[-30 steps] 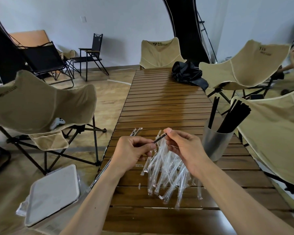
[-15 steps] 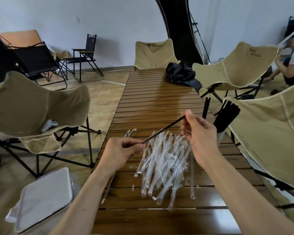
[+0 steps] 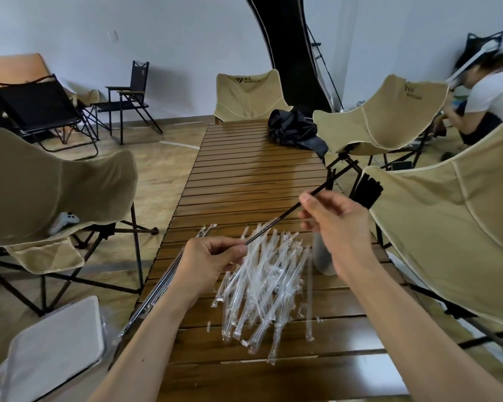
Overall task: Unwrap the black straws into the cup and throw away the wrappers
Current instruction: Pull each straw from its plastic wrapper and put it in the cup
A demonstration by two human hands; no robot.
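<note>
My right hand (image 3: pixel 336 224) pinches a black straw (image 3: pixel 285 216) near its upper end, and the straw slants down-left to my left hand (image 3: pixel 212 259). That hand's curled fingers pinch a clear wrapper at the straw's lower tip. A heap of clear wrappers (image 3: pixel 267 282) lies on the slatted wooden table (image 3: pixel 253 175) under and between both hands. The grey cup (image 3: pixel 323 259) stands just behind my right wrist, mostly hidden. A bunch of black straws (image 3: pixel 366 190) sticks out of it. Some long wrapped dark straws (image 3: pixel 160 285) lie along the table's left edge.
Beige folding chairs stand on the left (image 3: pixel 50 184) and on the right (image 3: pixel 447 227) of the table. A black bag (image 3: pixel 294 130) lies at the table's far end. A white lidded bin (image 3: pixel 53 346) sits on the floor at lower left. Another person (image 3: pixel 488 103) crouches far right.
My right hand has drawn the black straw up and to the right, out of the wrapper and toward the cup. My left hand has stayed in place over the heap.
</note>
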